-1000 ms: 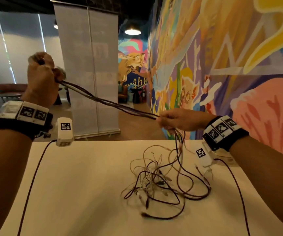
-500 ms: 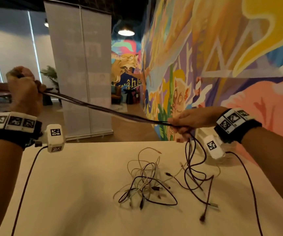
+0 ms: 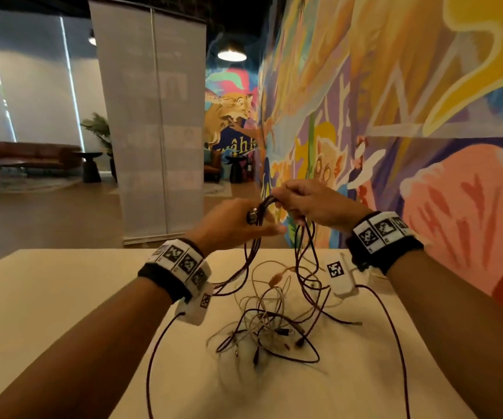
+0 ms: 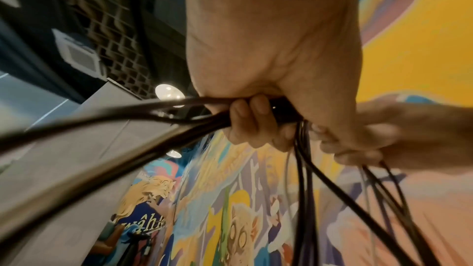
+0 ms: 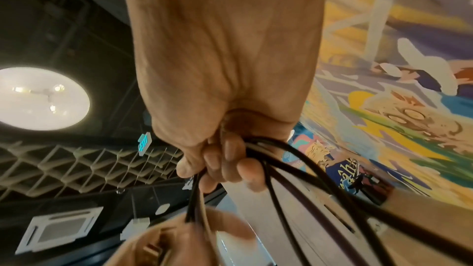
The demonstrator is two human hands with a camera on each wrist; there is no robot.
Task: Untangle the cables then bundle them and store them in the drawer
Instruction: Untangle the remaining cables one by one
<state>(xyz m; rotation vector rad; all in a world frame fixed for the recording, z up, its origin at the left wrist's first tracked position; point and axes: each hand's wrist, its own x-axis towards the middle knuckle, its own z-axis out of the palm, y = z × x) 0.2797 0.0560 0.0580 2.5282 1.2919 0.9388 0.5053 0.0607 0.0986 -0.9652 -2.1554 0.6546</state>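
Beside a painted mural (image 3: 395, 116), above the white table (image 3: 62, 313), a dark cable (image 3: 269, 201) hangs at frame centre, the left hand (image 3: 232, 225) and right hand (image 3: 313, 204) close together with fingers curled tight round it, its loops trailing into the tangle (image 3: 268, 325) on the tabletop below.

Dark cable (image 3: 300, 249): smooth rubbery sheath, slight sheen.
Pale cables (image 3: 263, 309): thin, smooth plastic-looking sheath.
Table (image 3: 62, 297): cream, matt, smooth.
Wristbands (image 3: 156, 278): black cloth under white hard plastic-looking tags.
Wall mural (image 3: 425, 116): matt paint.
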